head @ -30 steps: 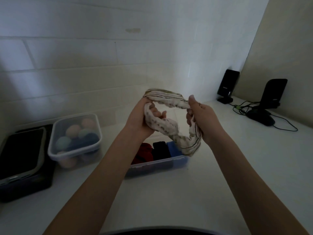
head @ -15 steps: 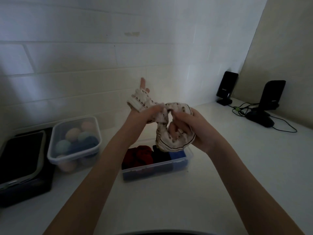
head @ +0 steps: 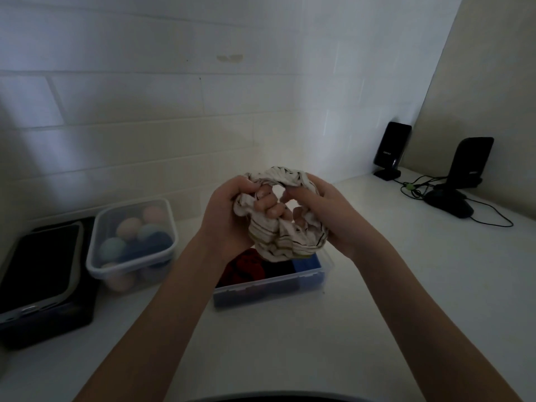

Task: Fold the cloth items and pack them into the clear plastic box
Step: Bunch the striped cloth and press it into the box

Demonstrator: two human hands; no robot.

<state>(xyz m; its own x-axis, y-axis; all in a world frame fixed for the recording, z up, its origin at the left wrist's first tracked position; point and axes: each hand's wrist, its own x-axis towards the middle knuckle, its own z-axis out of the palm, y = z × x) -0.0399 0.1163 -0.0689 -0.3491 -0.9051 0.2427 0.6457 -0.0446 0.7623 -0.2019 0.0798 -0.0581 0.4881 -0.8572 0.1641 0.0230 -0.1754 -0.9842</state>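
Cloth (head: 285, 239) bunched in the air above the box (head: 268, 288) | left hand (head: 229, 216) and right hand (head: 327, 216) both curl fingers into it | judged light, limp, non-slip, sturdy | best pinched at its edges to flatten before folding | box already holds red, black, blue items

Bare table (head: 290, 343) is seen in front of the clear plastic box (head: 269, 288), between the two forearms. The box opening is partly filled by red cloth (head: 246, 265), dark cloth (head: 280, 268) and blue cloth (head: 307, 264); the space directly above it is taken by the bunched striped cloth (head: 284, 239). Passage leftward is limited by a tub of balls (head: 133, 242) and a black case (head: 40, 274) (set side by side). Rightward, open table runs to two speakers (head: 391, 149) and cables (head: 417, 187) near the wall.
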